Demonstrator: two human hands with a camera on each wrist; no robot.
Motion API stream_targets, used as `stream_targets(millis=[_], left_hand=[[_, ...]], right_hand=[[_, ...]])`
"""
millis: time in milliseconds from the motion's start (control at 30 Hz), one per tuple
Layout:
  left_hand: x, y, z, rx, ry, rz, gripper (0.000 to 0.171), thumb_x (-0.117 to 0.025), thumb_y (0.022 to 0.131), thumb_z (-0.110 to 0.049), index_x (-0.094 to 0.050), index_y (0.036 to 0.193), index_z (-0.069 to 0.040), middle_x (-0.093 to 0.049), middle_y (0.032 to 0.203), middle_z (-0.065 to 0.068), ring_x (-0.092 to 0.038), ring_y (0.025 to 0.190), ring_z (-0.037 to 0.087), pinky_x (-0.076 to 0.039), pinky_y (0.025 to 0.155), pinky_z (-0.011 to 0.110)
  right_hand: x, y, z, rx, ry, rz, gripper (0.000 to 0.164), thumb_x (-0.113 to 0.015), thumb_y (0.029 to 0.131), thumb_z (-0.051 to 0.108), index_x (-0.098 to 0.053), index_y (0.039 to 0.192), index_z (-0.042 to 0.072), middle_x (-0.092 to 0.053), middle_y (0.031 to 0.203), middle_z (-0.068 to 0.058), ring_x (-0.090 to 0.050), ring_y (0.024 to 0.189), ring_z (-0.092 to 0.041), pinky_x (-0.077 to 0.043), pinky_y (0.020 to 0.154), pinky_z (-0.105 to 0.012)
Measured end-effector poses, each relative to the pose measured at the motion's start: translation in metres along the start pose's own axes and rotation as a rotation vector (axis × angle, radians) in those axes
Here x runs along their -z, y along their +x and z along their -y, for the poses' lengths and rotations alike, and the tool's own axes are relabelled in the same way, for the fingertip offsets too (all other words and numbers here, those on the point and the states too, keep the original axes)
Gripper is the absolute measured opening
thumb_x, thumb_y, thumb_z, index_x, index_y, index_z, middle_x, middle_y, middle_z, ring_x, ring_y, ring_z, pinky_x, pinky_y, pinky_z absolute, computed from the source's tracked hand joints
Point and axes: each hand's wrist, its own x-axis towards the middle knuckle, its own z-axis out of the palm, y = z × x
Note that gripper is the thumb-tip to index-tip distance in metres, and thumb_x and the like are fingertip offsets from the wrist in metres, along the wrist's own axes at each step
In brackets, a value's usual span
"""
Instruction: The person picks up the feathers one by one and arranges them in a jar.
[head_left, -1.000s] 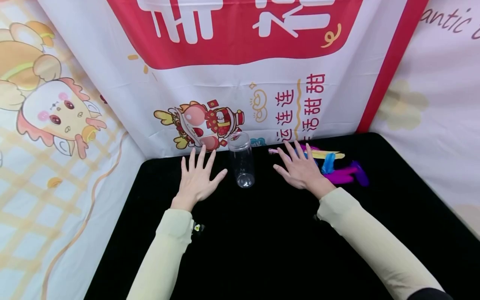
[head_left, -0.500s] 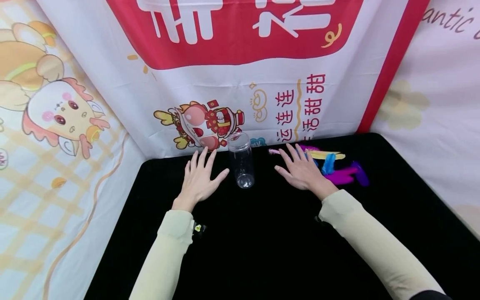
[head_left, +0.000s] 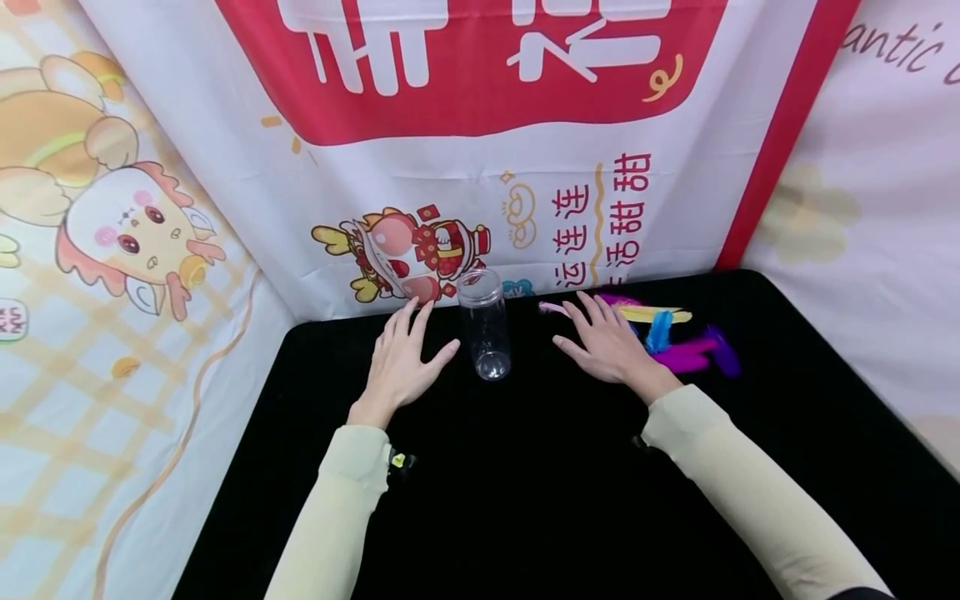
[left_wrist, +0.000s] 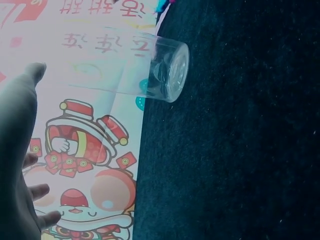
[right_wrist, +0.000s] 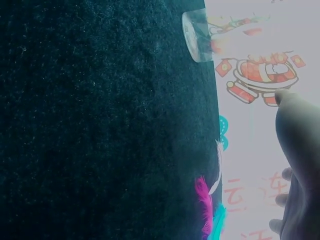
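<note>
A clear, open-topped plastic jar (head_left: 486, 329) stands upright near the back edge of the black table. My left hand (head_left: 400, 360) hovers just left of it, palm down, thumb spread towards the jar. In the left wrist view the jar (left_wrist: 167, 70) shows beyond the thumb, with nothing in the hand. To the jar's right, my right hand (head_left: 609, 343) is held out flat with the thumb apart, also holding nothing. Beside and partly behind it lie loose feathers: yellow (head_left: 663, 315), blue (head_left: 659, 332), magenta (head_left: 686, 356) and purple (head_left: 724, 352). A thin pale feather (right_wrist: 218, 172) appears in the right wrist view.
The black table (head_left: 510, 500) has rounded back corners. A printed white and red cloth (head_left: 420, 167) hangs right behind it, close to the jar. More printed cloth hangs at the left side (head_left: 97, 400) and right side (head_left: 862, 275).
The fingers of both hands have drawn a little closer together and relaxed. Both hands have shifted very slightly to the right in the view. The jar and feathers stay put.
</note>
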Motion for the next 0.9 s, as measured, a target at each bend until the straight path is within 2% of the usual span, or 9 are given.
stream_targets(millis=[267, 433, 633, 767, 900], left_hand=[[-0.002, 0.001, -0.003, 0.019, -0.099, -0.034, 0.087, -0.047, 0.090, -0.081, -0.023, 0.162, -0.037, -0.017, 0.169, -0.005, -0.023, 0.152, 0.031, -0.031, 0.112, 0.065], [-0.003, 0.002, -0.005, 0.020, -0.125, -0.048, 0.087, -0.049, 0.090, -0.081, -0.025, 0.161, -0.037, -0.020, 0.168, -0.004, -0.028, 0.149, 0.030, -0.034, 0.110, 0.066], [-0.004, 0.003, -0.007, 0.014, -0.142, -0.057, 0.085, -0.051, 0.090, -0.080, -0.024, 0.160, -0.040, -0.019, 0.167, -0.009, -0.032, 0.146, 0.030, -0.036, 0.108, 0.064], [-0.006, 0.002, -0.008, 0.008, -0.171, -0.055, 0.085, -0.053, 0.090, -0.077, -0.023, 0.161, -0.040, -0.019, 0.167, -0.009, -0.033, 0.146, 0.031, -0.036, 0.108, 0.065], [-0.007, 0.002, -0.010, 0.010, -0.241, -0.049, 0.084, -0.058, 0.091, -0.073, -0.024, 0.160, -0.040, -0.019, 0.167, -0.008, -0.030, 0.149, 0.030, -0.035, 0.109, 0.067]], right_hand=[[-0.004, -0.004, -0.005, -0.002, 0.026, -0.039, 0.079, -0.043, 0.103, 0.063, -0.025, 0.163, 0.014, -0.016, 0.168, -0.018, -0.018, 0.152, -0.046, -0.014, 0.121, -0.063], [-0.004, -0.005, -0.005, 0.000, 0.042, -0.067, 0.078, -0.049, 0.102, 0.059, -0.028, 0.161, 0.012, -0.021, 0.166, -0.019, -0.021, 0.150, -0.047, -0.015, 0.121, -0.062], [-0.003, -0.008, -0.007, 0.009, 0.064, -0.082, 0.078, -0.055, 0.102, 0.055, -0.030, 0.161, 0.011, -0.024, 0.165, -0.020, -0.024, 0.149, -0.047, -0.017, 0.121, -0.063], [-0.003, -0.011, -0.009, 0.012, 0.073, -0.097, 0.078, -0.058, 0.101, 0.053, -0.031, 0.160, 0.011, -0.026, 0.164, -0.020, -0.027, 0.148, -0.047, -0.019, 0.120, -0.062], [-0.003, -0.015, -0.011, 0.003, 0.094, -0.113, 0.075, -0.063, 0.100, 0.046, -0.035, 0.158, 0.010, -0.029, 0.162, -0.022, -0.031, 0.145, -0.047, -0.025, 0.118, -0.062]])
